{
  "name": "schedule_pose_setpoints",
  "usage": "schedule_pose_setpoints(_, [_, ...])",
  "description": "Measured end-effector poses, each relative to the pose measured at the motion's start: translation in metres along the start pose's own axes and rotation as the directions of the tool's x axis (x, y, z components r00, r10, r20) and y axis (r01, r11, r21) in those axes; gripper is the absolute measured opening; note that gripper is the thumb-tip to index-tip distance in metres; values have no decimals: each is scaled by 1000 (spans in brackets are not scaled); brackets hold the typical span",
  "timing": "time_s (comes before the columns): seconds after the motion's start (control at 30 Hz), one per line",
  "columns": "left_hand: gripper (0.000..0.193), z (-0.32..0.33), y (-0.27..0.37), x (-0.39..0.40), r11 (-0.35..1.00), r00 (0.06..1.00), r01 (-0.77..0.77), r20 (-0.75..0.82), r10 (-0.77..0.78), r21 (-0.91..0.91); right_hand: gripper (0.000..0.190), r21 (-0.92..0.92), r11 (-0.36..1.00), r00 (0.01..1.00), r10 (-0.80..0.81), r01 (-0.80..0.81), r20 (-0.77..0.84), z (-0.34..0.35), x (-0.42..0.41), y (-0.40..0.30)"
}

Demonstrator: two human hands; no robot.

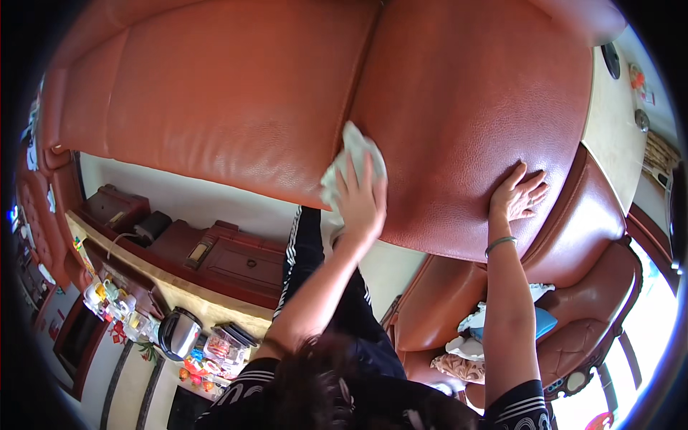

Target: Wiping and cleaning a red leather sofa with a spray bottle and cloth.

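Note:
My left hand presses a pale, crumpled cloth onto a brown leather sofa, by the seam between two seat cushions. The cloth bunches under my palm and sticks out past the fingers; its underside is hidden. Farther right, my right hand leans on the front part of the right cushion, fingers spread, holding nothing. A bangle circles that wrist.
Behind my legs stands a low table with drawers and a pale edge. It bears an electric kettle, cups and clear containers. An armchair with cushions is at the lower right, a pale side table at the upper right.

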State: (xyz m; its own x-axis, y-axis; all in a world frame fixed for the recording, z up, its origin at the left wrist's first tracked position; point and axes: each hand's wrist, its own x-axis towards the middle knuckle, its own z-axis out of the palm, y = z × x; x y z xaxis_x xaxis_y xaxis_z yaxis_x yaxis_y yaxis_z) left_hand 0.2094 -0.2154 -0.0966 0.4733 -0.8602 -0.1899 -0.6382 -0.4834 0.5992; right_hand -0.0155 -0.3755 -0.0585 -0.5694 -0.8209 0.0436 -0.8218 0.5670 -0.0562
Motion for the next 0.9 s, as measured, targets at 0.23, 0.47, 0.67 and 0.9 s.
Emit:
schedule_pose_setpoints(0.23, [42,-7,-24,50,926,933,-360,48,357,116,79,-4,1000,1000,-4,4,1,0,-2,-4])
schedule_pose_setpoints(0.47, [48,2,63,73,927,954,-288,154,256,240,78,17,1000,1000,-17,17,-17,3,-1,1])
schedule_pose_setpoints(0.67, [47,12,109,197,898,911,-401,-27,412,181,77,27,999,999,-25,26,-32,0,-2,-7])
schedule_pose_setpoints(0.9, [57,8,70,82,775,757,-626,307,576,90,78,0,1000,1000,1,-1,20,-6,0,-4])
